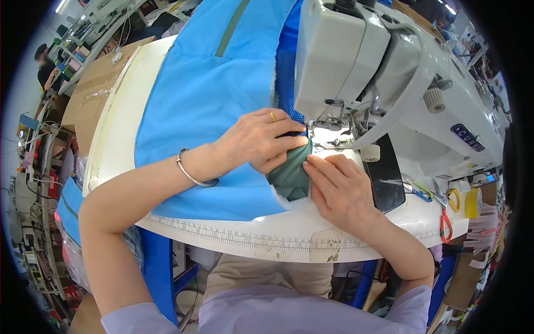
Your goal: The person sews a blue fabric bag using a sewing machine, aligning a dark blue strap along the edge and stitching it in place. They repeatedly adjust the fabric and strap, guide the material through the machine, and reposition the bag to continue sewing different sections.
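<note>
A large piece of light blue fabric (211, 106) with a dark green strip (232, 29) is spread over the left of the sewing table. Under the needle area of a white sewing machine (334, 61) runs the edge of a grey-green fabric piece (292, 172). My left hand (258, 136) lies over the fabrics, fingers bent and pressing beside the presser foot (311, 129). Close to the seam, my right hand (339, 186) pinches the edge of the green piece between thumb and fingers. Dark blue mesh (286, 83) shows behind, along the blue fabric's edge.
A ruler tape (250, 240) follows the table's front edge. To the right lie blue-handled scissors (420, 192), red-handled scissors (445, 222) and a yellow tape roll (473, 203). A cardboard box (92, 94) stands left of the table. A person (47, 72) is far off at upper left.
</note>
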Demonstrator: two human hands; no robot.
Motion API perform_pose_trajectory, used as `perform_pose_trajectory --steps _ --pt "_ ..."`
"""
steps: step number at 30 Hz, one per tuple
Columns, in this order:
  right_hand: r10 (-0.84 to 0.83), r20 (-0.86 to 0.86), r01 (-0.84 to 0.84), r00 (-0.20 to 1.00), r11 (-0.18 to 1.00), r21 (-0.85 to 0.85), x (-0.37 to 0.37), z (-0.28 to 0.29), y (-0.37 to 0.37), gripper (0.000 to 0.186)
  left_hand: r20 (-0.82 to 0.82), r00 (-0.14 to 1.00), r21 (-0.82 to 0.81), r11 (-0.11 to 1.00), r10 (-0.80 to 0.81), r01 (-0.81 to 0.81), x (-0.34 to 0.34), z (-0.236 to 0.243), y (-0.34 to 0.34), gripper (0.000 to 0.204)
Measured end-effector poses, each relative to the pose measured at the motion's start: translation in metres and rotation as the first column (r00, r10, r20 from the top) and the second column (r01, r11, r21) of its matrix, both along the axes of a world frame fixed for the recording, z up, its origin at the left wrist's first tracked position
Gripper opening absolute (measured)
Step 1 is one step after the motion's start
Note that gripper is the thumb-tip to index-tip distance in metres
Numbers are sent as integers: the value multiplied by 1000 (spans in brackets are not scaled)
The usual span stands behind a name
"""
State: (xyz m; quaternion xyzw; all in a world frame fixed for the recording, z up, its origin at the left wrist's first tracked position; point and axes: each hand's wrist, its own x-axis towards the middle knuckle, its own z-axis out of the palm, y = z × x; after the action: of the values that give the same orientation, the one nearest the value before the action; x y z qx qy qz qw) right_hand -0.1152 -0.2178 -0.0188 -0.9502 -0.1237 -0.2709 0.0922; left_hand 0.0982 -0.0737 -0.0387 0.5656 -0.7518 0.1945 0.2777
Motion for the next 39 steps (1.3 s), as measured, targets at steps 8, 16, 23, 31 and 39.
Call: perform_pose_trajectory --steps 8,16,23,31,39 --pt "-9 -3 9 1000 1000 -17 1 2 0 34 -6 1000 -34 999 -17 16 7 -1 -6 39" --pt "-28 -17 28 999 999 -16 1 3 -1 34 -54 998 -98 995 -41 35 9 -2 -9 34" --pt "-31 -23 30 999 999 -42 0 2 -4 35 -44 998 -78 996 -46 43 11 1 -13 36" --pt "-53 -66 48 996 997 -68 -2 0 -5 44 -315 930 193 972 190 -133 26 55 2 28" --pt "38 -39 -39 999 999 -26 -3 -2 0 39 -387 87 848 391 918 -357 123 71 95 64"
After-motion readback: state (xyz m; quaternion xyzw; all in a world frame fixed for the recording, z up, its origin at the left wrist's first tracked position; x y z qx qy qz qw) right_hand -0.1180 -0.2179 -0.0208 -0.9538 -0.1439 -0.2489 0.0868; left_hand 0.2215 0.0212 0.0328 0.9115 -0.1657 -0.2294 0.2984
